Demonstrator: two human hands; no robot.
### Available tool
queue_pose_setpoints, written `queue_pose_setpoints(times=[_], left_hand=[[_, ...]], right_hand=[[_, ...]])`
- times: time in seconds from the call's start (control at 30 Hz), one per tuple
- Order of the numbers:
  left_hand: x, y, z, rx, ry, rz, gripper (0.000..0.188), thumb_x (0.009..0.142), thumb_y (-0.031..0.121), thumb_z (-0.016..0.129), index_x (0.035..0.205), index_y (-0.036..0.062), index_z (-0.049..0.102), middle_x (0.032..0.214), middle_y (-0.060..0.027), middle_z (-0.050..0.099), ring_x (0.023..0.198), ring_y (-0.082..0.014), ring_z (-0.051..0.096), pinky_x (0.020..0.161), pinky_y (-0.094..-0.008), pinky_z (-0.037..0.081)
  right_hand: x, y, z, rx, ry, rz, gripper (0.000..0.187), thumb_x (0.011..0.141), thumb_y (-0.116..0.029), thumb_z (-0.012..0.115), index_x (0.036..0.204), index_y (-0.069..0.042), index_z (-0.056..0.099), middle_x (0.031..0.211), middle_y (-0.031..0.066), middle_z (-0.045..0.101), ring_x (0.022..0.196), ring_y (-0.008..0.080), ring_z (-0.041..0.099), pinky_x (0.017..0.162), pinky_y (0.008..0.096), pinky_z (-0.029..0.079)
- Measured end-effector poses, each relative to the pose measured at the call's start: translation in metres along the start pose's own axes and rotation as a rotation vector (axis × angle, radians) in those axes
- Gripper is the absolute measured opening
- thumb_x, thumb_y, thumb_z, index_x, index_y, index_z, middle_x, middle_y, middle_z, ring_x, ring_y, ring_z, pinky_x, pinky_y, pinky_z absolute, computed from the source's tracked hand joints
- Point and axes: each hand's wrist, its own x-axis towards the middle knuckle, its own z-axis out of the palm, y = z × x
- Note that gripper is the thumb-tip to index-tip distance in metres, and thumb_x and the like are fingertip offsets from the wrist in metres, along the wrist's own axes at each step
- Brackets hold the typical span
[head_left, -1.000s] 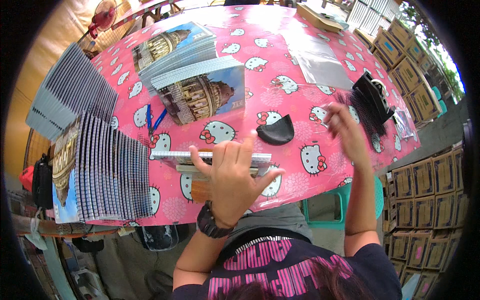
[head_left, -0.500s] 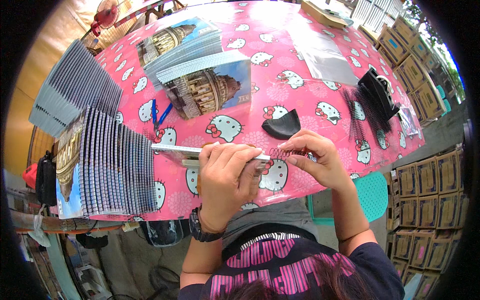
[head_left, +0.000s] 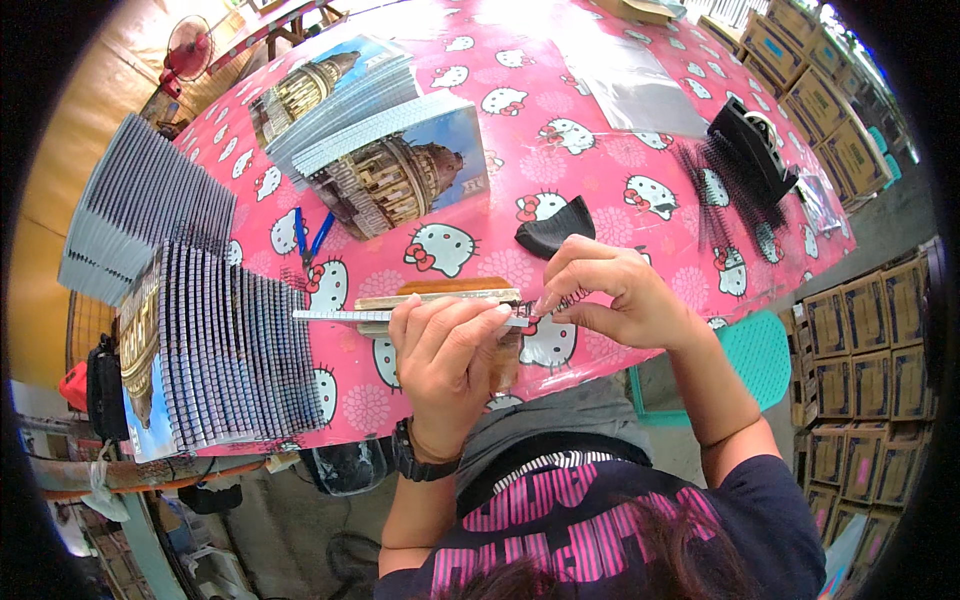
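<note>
Left hand [head_left: 445, 355]: clamped on a notebook [head_left: 345, 316]
Right hand [head_left: 615, 300]: pinching a coil [head_left: 572, 298], notebook's 3 o'clock end
Book row [head_left: 235, 350]: 9 o'clock, beside notebook
Open room: tablecloth [head_left: 683, 270], 2 o'clock
Table edge [head_left: 590, 386]: 6 o'clock, near

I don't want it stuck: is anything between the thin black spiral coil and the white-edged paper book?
Nothing visible. The right fingers pinch the coil at the right end of the book, which the left fingers hold. The curved black pad lies beyond, clear of them.

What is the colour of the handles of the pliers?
The handles are blue; the head view shows them.
</note>
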Motion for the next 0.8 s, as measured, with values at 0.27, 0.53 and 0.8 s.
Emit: queue_pose_setpoints(times=[0.27, 0.53, 0.8], left_hand=[[-0.006, 0.0, -0.001, -0.029, 0.003, 0.007, 0.017, 0.072, 0.006, 0.07, 0.087, 0.0135, 0.067, 0.091, 0.0003, 0.066, 0.089, -0.0194, 0.06, 0.098, -0.0405, 0.033], [-0.014, -0.001, -0.001, -0.004, 0.004, 0.012, 0.018, 0.071, 0.005, 0.071, 0.087, 0.0143, 0.067, 0.092, 0.001, 0.066, 0.09, -0.0196, 0.06, 0.103, -0.0408, 0.03], [0.006, -0.004, 0.011, -0.015, 0.036, 0.028, 0.021, 0.073, 0.009, 0.071, 0.094, 0.0132, 0.066, 0.091, -0.0009, 0.065, 0.087, -0.0197, 0.059, 0.093, -0.0405, 0.034]], right_hand=[[0.001, 0.0, -0.008, 0.001, -0.066, -0.039, 0.026, 0.071, 0.005, 0.064, 0.094, -0.007, 0.067, 0.087, 0.0077, 0.056, 0.086, 0.0231, 0.056, 0.074, 0.0336, 0.046], [-0.002, 0.005, -0.002, -0.054, -0.04, -0.1, 0.024, 0.072, 0.003, 0.067, 0.093, -0.006, 0.07, 0.083, 0.0058, 0.055, 0.078, 0.0214, 0.055, 0.069, 0.0317, 0.046], [-0.01, 0.008, -0.003, -0.029, -0.104, 0.055, 0.041, 0.079, -0.002, 0.062, 0.119, -0.009, 0.06, 0.085, 0.0088, 0.055, 0.077, 0.0251, 0.058, 0.069, 0.0346, 0.048]])
